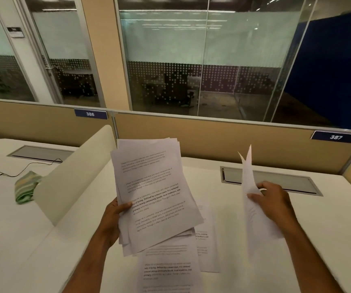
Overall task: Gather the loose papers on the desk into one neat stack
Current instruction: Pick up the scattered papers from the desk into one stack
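Glass partitions and a tan cubicle divider point(233, 134) back the white desk point(297, 240) where we work. Our left hand point(112, 216) grips a thick, fanned bundle of white printed sheets point(155, 197), thumb pressed on the front face at the left edge, fingers hidden behind. We hold the bundle up off the desk, tilted, its corners splayed and uneven. Our right hand point(274, 203) pinches a few loose white sheets point(252, 208) seen nearly edge-on, thumb and fingers closed on their right side; the top corners flop apart. Two or more printed pages point(168, 269) lie flat on the desk below the bundle, partly overlapping each other.

We judge all of this paper to be light, thin and limp. A sheet held by one edge droops and curls, and smooth faces slide over one another, so a loose fan can slip out of the grip. We would hold each batch along a long edge, thumb on top and fingers beneath, and tap the edges on the desk to square them. Flat pages are hard to lift, so we would slide them to the desk edge or bow a corner first.

A green striped cloth point(25, 187) lies well apart at the left.
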`<state>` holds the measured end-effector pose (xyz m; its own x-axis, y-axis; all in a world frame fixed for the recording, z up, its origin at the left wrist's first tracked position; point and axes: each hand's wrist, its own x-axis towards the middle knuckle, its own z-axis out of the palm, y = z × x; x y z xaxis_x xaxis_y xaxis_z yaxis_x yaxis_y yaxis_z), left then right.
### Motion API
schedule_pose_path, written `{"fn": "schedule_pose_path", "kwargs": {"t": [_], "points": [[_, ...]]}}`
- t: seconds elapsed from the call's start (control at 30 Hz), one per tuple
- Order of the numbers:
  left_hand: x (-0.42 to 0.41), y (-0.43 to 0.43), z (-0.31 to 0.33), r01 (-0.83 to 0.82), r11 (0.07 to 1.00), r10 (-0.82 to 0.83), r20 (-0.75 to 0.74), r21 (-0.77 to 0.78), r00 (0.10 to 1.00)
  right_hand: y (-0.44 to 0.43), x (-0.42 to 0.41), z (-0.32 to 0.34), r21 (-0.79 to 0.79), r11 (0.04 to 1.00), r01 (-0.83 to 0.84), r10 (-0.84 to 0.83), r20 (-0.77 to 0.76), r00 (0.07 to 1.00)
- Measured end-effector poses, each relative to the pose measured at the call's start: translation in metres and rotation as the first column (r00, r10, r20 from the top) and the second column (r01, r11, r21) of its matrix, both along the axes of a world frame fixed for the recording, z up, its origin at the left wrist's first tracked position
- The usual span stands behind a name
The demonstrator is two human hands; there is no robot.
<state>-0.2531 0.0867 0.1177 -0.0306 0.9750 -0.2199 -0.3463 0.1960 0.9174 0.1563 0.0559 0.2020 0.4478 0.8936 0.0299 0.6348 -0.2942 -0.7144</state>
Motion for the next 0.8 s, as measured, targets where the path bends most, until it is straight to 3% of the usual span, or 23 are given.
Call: {"fn": "schedule_pose_path", "kwargs": {"t": [0.1, 0.2, 0.3, 0.37, 0.43, 0.67, 0.8], "points": [[-0.002, 0.003, 0.003, -0.005, 1.000, 0.005, -0.002, 0.013, 1.000, -0.015, -0.028, 0.068, 0.141, 0.971, -0.195, 0.222, -0.208, 0.953], [-0.002, 0.004, 0.003, -0.001, 1.000, 0.001, 0.007, 0.007, 1.000, -0.034, -0.053, 0.114, 0.286, 0.884, -0.371, 0.465, -0.434, 0.772], [-0.001, 0.003, 0.002, 0.011, 1.000, -0.011, 0.001, 0.012, 1.000, -0.031, -0.070, 0.118, 0.421, 0.823, -0.381, 0.566, -0.560, 0.604], [0.001, 0.001, 0.003, 0.024, 0.999, -0.024, -0.005, 0.025, 1.000, -0.017, -0.082, 0.098, 0.407, 0.852, -0.328, 0.522, -0.634, 0.571], [0.004, -0.001, 0.007, 0.030, 0.998, -0.028, -0.029, 0.047, 0.999, 0.001, -0.094, 0.067, 0.347, 0.894, -0.283, 0.448, -0.693, 0.565], [0.001, -0.003, 0.013, 0.056, 0.995, -0.053, -0.033, 0.080, 0.998, 0.033, -0.137, -0.032, 0.085, 0.974, -0.208, 0.220, -0.562, 0.797], [-0.004, -0.004, 0.012, 0.040, 0.999, -0.040, 0.028, 0.028, 0.999, 0.032, -0.156, -0.042, 0.100, 0.973, -0.210, 0.226, -0.621, 0.751]]}}
